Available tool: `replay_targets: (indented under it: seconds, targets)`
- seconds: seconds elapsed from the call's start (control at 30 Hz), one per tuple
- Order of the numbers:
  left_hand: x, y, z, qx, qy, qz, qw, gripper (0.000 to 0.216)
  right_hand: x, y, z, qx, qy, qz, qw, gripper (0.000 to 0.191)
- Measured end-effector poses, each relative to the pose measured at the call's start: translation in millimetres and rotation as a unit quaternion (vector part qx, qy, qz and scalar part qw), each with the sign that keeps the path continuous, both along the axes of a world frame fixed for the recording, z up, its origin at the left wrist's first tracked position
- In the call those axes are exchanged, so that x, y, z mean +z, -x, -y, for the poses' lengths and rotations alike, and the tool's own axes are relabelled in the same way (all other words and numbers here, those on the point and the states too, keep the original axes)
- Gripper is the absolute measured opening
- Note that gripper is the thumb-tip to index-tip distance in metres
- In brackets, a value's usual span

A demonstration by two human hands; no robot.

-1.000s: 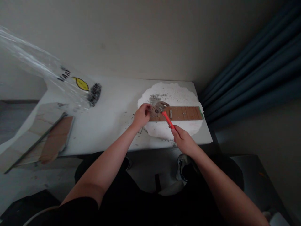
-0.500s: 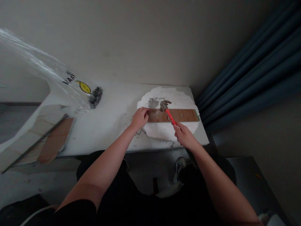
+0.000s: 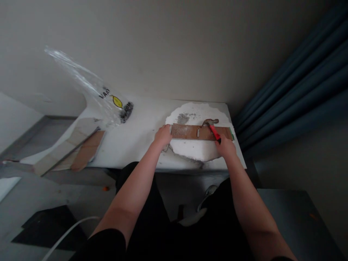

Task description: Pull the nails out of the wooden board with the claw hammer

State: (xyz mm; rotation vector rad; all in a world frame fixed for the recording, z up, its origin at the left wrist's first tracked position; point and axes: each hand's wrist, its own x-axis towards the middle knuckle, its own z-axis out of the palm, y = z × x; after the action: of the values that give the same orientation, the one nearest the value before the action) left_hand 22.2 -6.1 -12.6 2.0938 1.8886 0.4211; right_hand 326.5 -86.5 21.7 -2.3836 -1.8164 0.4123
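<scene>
From my end of the head feed, a pale wall [image 3: 152,54] rises beyond both sets of fingers, and a dark blue curtain [image 3: 296,81] hangs to the right of the right fingers. The white table [image 3: 136,139] spreads beneath both hands, its bare stretch running out left of the left fingers. Between the hands I see a roundish white slab [image 3: 209,150] with a ragged rim, reaching past the fingertips on the far side and toward the person on the near side. Well left of the left fingers are a clear plastic bag [image 3: 104,96] with a yellow mark and, nearer the person, some pale and brown board pieces [image 3: 87,150].

The brown plank [image 3: 187,132] lies across the slab, stretching from the left fingertips to just past the right fingers, where its end shows green. My view has the left hand [image 3: 163,135] bent against the plank's left end; I cannot tell whether its fingers pinch it. The right hand [image 3: 226,146] is curled around the handle end of a red-handled hammer [image 3: 214,132], whose head sits ahead of those fingers over the plank's far edge; whether it touches, I cannot tell. Between the two hands, a small light strip [image 3: 198,132] sits on the plank.
</scene>
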Motion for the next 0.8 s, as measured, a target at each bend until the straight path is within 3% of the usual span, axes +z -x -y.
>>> replay_targets:
  seconds: [0.2, 0.3, 0.57, 0.67, 0.8]
  targets:
    - [-16.6, 49, 21, 0.078, 0.170, -0.129, 0.974, 0.044, -1.3, -5, -1, 0.027, 0.037, 0.017, 0.999, 0.054]
    - [-20.6, 58, 28, 0.098, 0.196, -0.133, 0.967, 0.042, -1.1, -5, 4, 0.034, 0.028, 0.023, 0.999, 0.054]
    - [-26.2, 31, 20, 0.074, 0.136, -0.097, 0.983, 0.065, -10.6, 6, 15, 0.029, -0.035, 0.055, 0.997, 0.052]
    - [-29.2, 29, 17, 0.061, 0.122, -0.117, 0.984, 0.057, -18.5, 2, 28, 0.034, -0.108, 0.061, 0.992, 0.052]
    - [-33.5, 47, 17, 0.049, 0.093, -0.122, 0.987, 0.044, -33.2, -15, 68, 0.048, -0.219, 0.029, 0.974, 0.044]
